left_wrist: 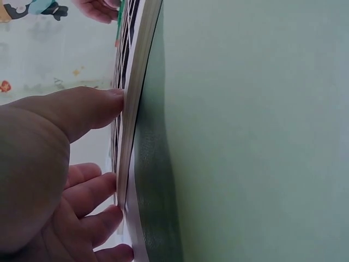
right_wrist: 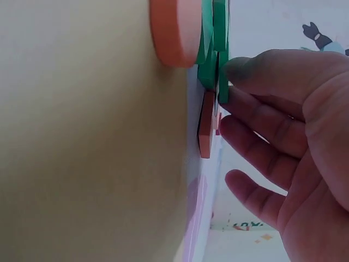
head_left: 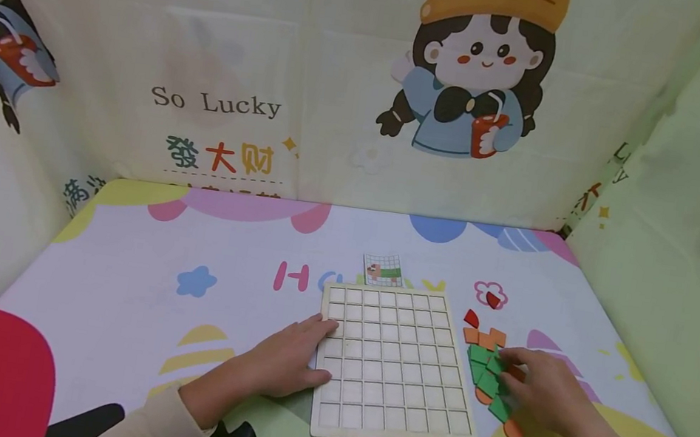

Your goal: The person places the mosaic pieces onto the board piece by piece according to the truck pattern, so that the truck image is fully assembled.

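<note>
A pale wooden grid board [head_left: 392, 366] with square cells lies on the table. Along its left edge rests my left hand [head_left: 287, 351], fingertips and thumb on the rim and the fingers nearly straight. In the left wrist view the thumb [left_wrist: 92, 109] meets the board's edge [left_wrist: 133, 98]. My right hand [head_left: 544, 388] is at the pile of green tiles [head_left: 488, 383] right of the board. Its thumb and forefinger pinch one green tile [right_wrist: 223, 79], while the other fingers are loosely bent. Orange pieces [head_left: 513, 429] lie around the green ones.
Behind the board lies a small picture card [head_left: 383, 271] with a gridded pattern. Two red pieces [head_left: 472, 317] lie beyond the orange squares [head_left: 484, 338]. A printed cloth [head_left: 340, 98] hangs behind and on both sides of the table.
</note>
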Demonstrator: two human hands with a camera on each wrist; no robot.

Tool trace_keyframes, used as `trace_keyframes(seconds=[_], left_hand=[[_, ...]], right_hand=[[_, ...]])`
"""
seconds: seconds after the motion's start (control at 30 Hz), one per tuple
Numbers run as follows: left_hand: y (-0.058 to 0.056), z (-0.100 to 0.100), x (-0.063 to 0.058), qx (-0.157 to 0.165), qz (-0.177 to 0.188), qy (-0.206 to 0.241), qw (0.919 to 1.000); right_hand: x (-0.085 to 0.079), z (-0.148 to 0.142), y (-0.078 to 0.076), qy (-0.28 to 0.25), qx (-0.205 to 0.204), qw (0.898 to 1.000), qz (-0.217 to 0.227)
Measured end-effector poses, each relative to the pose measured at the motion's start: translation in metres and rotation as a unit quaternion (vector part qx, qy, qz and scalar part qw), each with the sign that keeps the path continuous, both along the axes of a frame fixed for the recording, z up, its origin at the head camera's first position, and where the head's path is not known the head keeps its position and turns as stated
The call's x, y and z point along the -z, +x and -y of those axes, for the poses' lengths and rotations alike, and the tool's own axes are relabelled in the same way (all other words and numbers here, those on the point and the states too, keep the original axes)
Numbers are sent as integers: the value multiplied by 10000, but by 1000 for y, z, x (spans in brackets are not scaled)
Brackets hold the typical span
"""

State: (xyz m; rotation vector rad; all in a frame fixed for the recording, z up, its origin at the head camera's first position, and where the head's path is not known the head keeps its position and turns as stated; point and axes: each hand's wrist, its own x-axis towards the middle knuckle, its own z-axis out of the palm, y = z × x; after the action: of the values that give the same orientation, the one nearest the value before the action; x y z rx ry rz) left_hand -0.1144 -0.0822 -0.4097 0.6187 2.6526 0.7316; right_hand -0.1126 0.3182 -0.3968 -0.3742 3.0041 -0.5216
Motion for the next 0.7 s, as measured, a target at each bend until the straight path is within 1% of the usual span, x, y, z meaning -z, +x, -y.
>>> trace_keyframes(seconds=[0.2,0.4,0.57,0.7], left_hand=[[0,1,1,12,-19,2,10000],[1,1,0,49,-35,4,10000],[2,1,-2,59,-42,-2,10000],[2,1,-3,43,-12,21,10000]], right_hand=[[-3,1,-1,-149,106,9998,43],[-6,7,1,-254,40,9996,-139],[-7,16,2,-309,22,9995,65],[-8,22,3,-338,-42,9993,124]])
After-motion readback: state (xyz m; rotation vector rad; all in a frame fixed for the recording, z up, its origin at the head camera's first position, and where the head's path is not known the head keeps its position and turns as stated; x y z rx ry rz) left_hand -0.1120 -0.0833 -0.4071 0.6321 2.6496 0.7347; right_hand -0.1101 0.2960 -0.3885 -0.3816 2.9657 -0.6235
